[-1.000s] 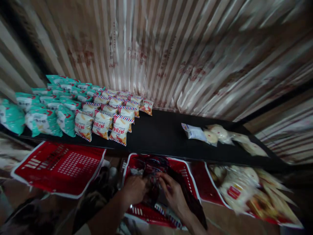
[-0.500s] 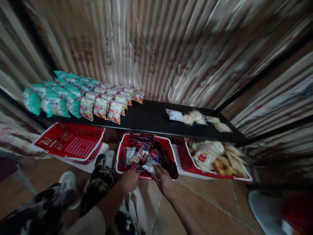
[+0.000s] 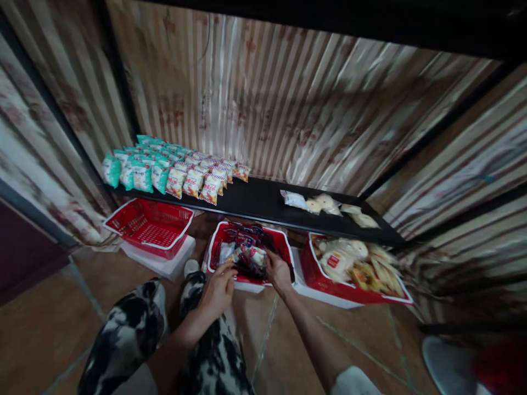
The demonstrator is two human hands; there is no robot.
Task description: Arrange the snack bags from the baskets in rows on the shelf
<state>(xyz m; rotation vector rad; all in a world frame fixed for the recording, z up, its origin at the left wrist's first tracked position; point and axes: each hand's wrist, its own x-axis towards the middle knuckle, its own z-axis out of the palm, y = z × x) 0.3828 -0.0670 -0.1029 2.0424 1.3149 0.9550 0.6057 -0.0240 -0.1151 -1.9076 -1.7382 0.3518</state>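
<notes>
Both my hands are at the middle red basket (image 3: 287, 241), which holds dark-wrapped snack packets (image 3: 249, 235) and a few lighter ones. My left hand (image 3: 219, 288) is over the basket's front left rim, fingers loosely apart and close to the packets. My right hand (image 3: 280, 272) reaches in from the right, its fingers against a whitish snack packet (image 3: 257, 257) and partly hidden by it. Above the basket, a black shelf (image 3: 259, 200) carries rows of teal snack bags (image 3: 140, 174) and white-and-orange snack bags (image 3: 211, 186) on its left.
An empty red basket (image 3: 148, 230) stands on a white box (image 3: 164, 263) to the left. On the right, another red basket (image 3: 333, 282) holds clear bags of pale food (image 3: 340, 263). Several pale packets (image 3: 325, 203) lie on the shelf's right part. A black upper shelf (image 3: 370, 24) crosses above.
The view has shifted, bringing the upper shelf into sight. My left hand has moved from gripping the basket's front rim to over its left part; my right hand reaches further in.
</notes>
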